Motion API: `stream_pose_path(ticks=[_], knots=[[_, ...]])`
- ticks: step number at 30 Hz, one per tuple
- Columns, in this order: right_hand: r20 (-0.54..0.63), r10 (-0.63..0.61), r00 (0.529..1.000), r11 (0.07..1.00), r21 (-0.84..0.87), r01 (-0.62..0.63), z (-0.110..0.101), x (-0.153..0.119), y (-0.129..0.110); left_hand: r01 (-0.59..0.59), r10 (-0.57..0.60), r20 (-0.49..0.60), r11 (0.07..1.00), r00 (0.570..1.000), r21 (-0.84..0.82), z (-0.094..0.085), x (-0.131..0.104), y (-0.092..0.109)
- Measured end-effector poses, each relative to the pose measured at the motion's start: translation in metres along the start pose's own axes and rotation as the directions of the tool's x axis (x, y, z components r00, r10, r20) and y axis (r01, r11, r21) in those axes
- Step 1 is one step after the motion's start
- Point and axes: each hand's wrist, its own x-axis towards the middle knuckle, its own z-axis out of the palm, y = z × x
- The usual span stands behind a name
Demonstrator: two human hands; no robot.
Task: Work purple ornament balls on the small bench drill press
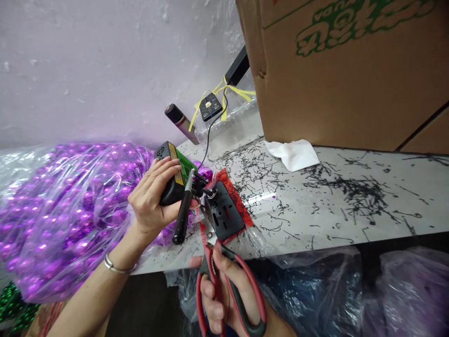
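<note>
My left hand (153, 189) is wrapped over a black and green machine (183, 164), which has a black-handled lever (183, 215) beside the fingers. In front of the machine, a black slotted plate (226, 210) lies on a red sheet (242, 206). My right hand (228, 285) holds red and black scissors (242, 285) near the table's front edge, their blades pointing at the plate and machine. Purple shiny beads (80, 210) in clear plastic lie left of my left hand. What is between the left fingertips and the machine is partly hidden.
A large cardboard box (343, 84) stands at the back right, with white tissue (294, 154) before it. Black thread scraps (365, 192) litter the white table (315, 210). A dark-capped can (182, 122) and a small black device (210, 106) are behind the machine. Plastic bags (315, 285) hang in front.
</note>
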Motion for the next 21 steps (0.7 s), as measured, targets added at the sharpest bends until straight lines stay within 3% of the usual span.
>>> stream_pose_path(ticks=[7, 13, 21], knots=[[0.016, 0.007, 1.000, 1.000, 0.025, -0.008, 0.0006, 0.0019, -0.0007, 0.005, -0.005, -0.005, 1.000, 1.000, 0.006, 0.0005, -0.0013, -0.0009], [0.139, 0.047, 0.989, 0.991, 0.117, -0.063, -0.0065, -0.0003, 0.0009, 0.007, -0.007, -0.006, 1.000, 1.000, -0.002, 0.0010, -0.0013, -0.0010], [0.043, 0.004, 0.999, 0.996, 0.089, -0.008, -0.0018, 0.0030, -0.0013, 0.009, -0.009, -0.015, 1.000, 1.000, -0.006, 0.0014, -0.0017, -0.0013]])
